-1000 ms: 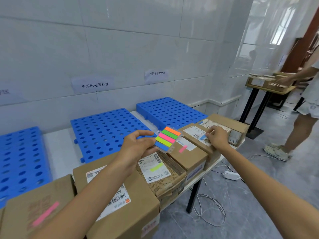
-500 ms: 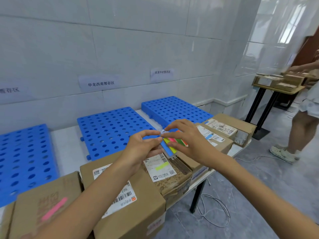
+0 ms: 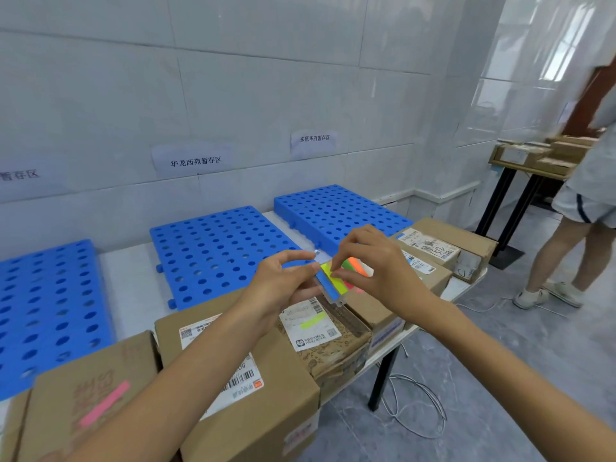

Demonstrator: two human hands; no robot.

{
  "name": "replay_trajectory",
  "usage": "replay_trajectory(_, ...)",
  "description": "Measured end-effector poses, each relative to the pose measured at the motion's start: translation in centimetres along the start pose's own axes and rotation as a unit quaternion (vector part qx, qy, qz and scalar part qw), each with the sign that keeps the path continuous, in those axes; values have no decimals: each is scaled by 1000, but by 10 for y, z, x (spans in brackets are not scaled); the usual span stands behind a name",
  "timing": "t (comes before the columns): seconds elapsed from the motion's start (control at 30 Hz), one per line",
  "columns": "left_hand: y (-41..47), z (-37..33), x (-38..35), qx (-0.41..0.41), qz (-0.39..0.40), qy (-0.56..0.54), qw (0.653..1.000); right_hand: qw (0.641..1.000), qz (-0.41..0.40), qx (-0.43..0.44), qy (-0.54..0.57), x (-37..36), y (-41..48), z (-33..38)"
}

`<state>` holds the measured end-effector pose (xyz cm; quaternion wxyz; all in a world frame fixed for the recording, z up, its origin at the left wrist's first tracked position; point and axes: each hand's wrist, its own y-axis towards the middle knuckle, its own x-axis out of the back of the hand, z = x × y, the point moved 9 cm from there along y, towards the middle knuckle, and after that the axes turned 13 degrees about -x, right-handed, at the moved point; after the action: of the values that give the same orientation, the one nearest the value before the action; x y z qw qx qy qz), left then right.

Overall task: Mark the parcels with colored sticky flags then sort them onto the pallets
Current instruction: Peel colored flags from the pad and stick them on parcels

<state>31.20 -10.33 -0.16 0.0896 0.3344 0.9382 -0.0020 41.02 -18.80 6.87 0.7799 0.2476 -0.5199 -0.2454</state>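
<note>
My left hand (image 3: 283, 288) pinches a clear card of colored sticky flags (image 3: 333, 281) above the row of parcels. My right hand (image 3: 376, 265) pinches at the yellow flag on that card. Below them lie cardboard parcels: a large one (image 3: 266, 388) under my left forearm, a patterned one (image 3: 333, 341) bearing a yellow flag, one at the left (image 3: 93, 395) bearing a pink flag, and further ones at the right (image 3: 443, 241). Three blue perforated pallets sit behind: left (image 3: 43, 308), middle (image 3: 216, 251), right (image 3: 336, 211).
Paper signs (image 3: 195, 160) hang on the tiled wall above the pallets. The table's edge and a black leg (image 3: 383, 375) are at the right, with cables (image 3: 416, 408) on the floor. Another person (image 3: 580, 208) stands by a second table (image 3: 530, 165) with boxes at far right.
My right hand left the right-hand parcel, where a blue flag now shows, and came back to the flag card, pinching at the yellow flag. The card stays in my left hand.
</note>
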Motion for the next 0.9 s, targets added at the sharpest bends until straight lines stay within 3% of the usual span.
replay_trajectory(0.43, 27, 9, -51, 48, 69, -26, 996, 997, -55, -40, 31, 25, -11, -25)
replay_trajectory(0.67, 52, 15, -67, 23, 22, 34, 999, 995, -64, -73, 20, 40, -19, -52)
replay_trajectory(0.8, 73, 20, -58, -14, -53, 45, 997, 970, -36, -195, 140, 55, -25, -81)
replay_trajectory(0.9, 83, 21, -52, -27, -87, 46, 995, 912, -65, -323, 245, 70, -25, -130)
